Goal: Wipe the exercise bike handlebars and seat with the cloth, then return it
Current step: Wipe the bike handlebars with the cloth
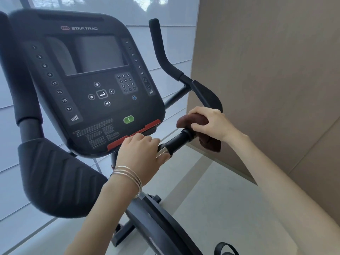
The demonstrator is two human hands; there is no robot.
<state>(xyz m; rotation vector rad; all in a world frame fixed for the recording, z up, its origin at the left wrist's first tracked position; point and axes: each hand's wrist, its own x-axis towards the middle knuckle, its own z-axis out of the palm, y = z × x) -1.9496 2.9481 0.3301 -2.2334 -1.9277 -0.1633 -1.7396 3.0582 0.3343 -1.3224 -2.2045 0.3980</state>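
Note:
A dark brown cloth point(191, 120) is wrapped over the right handlebar point(176, 140) of the black exercise bike. My right hand point(211, 124) grips the cloth around that bar, just below the right elbow pad point(207, 94). My left hand point(139, 148), with silver bangles on the wrist, closes on the same bar's silver sensor section nearer the console. The left handlebar and its elbow pad point(55, 177) stand at the left. The seat is out of view.
The bike's console point(88, 80) with screen and buttons fills the upper left. A tan wall panel point(266, 70) rises close on the right. White tiled wall lies behind, pale floor below. The bike frame point(156, 221) and a pedal strap point(224, 248) are low in view.

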